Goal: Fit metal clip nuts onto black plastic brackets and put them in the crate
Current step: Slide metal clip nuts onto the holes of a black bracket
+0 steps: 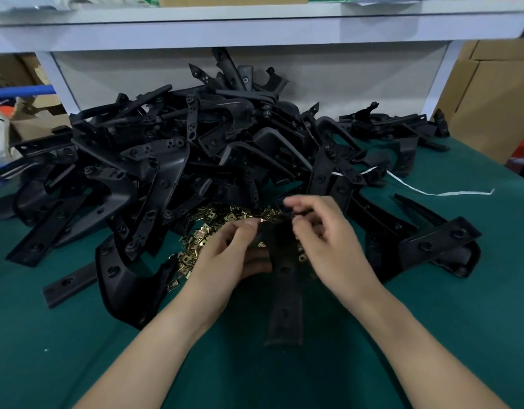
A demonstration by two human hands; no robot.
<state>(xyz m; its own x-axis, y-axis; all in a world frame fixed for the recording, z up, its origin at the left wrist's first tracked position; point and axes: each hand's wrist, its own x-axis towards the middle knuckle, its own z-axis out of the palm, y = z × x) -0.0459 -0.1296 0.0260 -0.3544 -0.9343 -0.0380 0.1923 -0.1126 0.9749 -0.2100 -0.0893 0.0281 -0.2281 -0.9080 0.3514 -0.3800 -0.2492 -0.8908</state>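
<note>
My left hand [234, 255] grips the upper part of a long black plastic bracket [284, 305] that points toward me over the green table. Its thumb and forefinger also pinch a small metal clip nut [260, 221] at the bracket's top end. My right hand [322, 240] hovers blurred beside that end with fingers curled; whether it holds anything cannot be told. A heap of brass-coloured clip nuts [201, 240] lies just beyond and left of my hands. The crate is out of view.
A big pile of black brackets [195, 149] covers the back half of the green table [431, 320]. More brackets [437, 240] lie to the right. A white strip [449, 192] trails right. A white shelf [254, 28] overhangs; cardboard boxes [490, 93] stand far right.
</note>
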